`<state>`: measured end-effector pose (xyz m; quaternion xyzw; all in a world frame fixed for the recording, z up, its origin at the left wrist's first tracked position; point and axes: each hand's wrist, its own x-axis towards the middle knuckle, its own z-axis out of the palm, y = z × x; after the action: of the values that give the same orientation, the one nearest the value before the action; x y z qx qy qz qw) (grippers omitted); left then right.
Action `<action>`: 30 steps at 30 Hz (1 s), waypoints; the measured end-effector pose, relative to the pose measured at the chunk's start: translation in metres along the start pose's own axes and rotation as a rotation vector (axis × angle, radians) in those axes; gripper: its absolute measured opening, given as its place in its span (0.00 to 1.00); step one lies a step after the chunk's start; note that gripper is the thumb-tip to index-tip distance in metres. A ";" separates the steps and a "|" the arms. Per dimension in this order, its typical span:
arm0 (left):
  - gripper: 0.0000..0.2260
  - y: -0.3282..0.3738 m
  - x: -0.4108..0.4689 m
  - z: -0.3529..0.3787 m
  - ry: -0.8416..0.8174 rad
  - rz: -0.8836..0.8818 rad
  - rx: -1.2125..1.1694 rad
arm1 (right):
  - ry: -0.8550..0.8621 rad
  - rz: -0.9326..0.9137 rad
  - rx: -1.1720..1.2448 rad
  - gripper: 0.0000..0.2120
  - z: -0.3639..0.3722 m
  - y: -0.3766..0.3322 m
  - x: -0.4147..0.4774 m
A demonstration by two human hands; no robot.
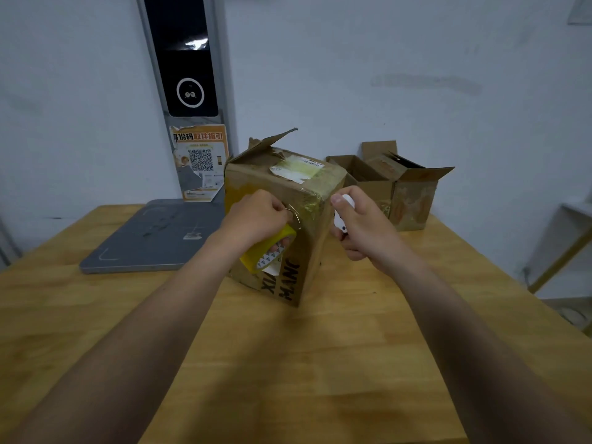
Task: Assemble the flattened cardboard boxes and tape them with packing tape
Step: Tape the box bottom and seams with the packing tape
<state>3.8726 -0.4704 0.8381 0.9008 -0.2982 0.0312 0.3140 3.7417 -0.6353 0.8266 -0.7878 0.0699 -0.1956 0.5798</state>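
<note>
A worn brown cardboard box stands on the wooden table, with a torn label on top and a ragged flap raised at its far edge. My left hand grips a yellow packing tape roll against the box's near face, fingers through the core. A thin strand of tape runs from my fingers to the box edge. My right hand holds a small white cutter beside the box's right front corner.
Two more open cardboard boxes stand at the back right of the table. A flat grey scale lies at the back left. Behind it a dark wall panel with a QR poster rises. A shelf edge sits at far right.
</note>
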 end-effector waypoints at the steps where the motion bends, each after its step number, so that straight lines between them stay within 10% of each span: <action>1: 0.10 0.000 0.000 0.000 0.002 0.003 0.011 | -0.011 0.047 0.010 0.08 0.000 -0.001 0.000; 5: 0.14 0.000 -0.003 -0.002 -0.043 -0.024 -0.022 | -0.095 0.123 0.061 0.06 0.001 -0.007 -0.005; 20: 0.13 0.004 -0.012 -0.006 0.008 -0.037 0.085 | 0.084 -0.519 -0.826 0.17 0.035 -0.007 0.027; 30: 0.11 -0.001 -0.006 -0.007 0.026 -0.025 0.118 | 0.052 -0.441 -1.082 0.21 0.046 -0.020 0.036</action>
<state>3.8687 -0.4625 0.8418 0.9210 -0.2803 0.0567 0.2646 3.7897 -0.6003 0.8422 -0.9628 0.0083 -0.2675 0.0386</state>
